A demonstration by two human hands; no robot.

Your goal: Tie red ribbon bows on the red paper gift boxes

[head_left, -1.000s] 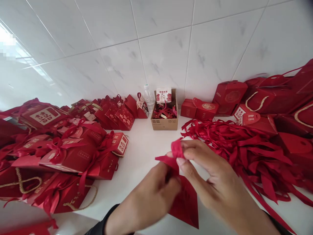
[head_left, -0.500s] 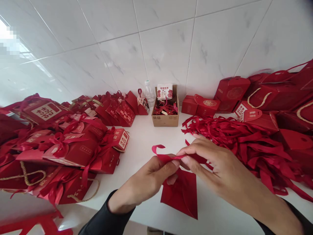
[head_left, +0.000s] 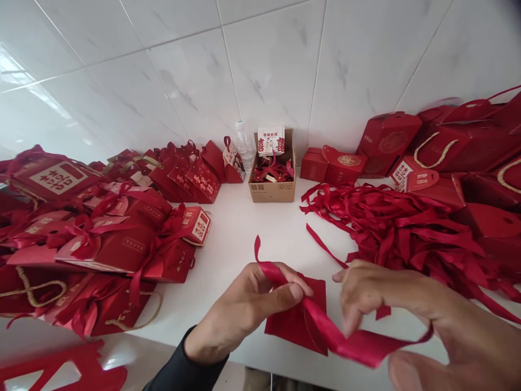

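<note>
My left hand (head_left: pixel 252 309) is closed, pinching a red ribbon (head_left: pixel 325 326) between thumb and fingers above a small red paper box (head_left: pixel 280 323). One short ribbon end curls up past the left fingers; the long part runs rightward. At the right, my right hand (head_left: pixel 407 304) has its thumb and fingers spread apart. The ribbon's far part reaches the inner side of this hand, between thumb and index finger, without a visible grip. My left hand covers much of the box, which sits on the white table (head_left: pixel 240 228).
A heap of red ribbons (head_left: pixel 402 228) lies to the right. Finished-looking red gift boxes (head_left: pixel 114 244) with bows are piled left. At the back stand a cardboard box (head_left: pixel 272 193) of ribbon pieces and cards, a clear bottle (head_left: pixel 244 149) and more red boxes (head_left: pixel 340 165).
My right hand has let its pinch go and moved right and down, fingers spreading. The ribbon now stretches out rightward from my left hand, which keeps its pinch.
</note>
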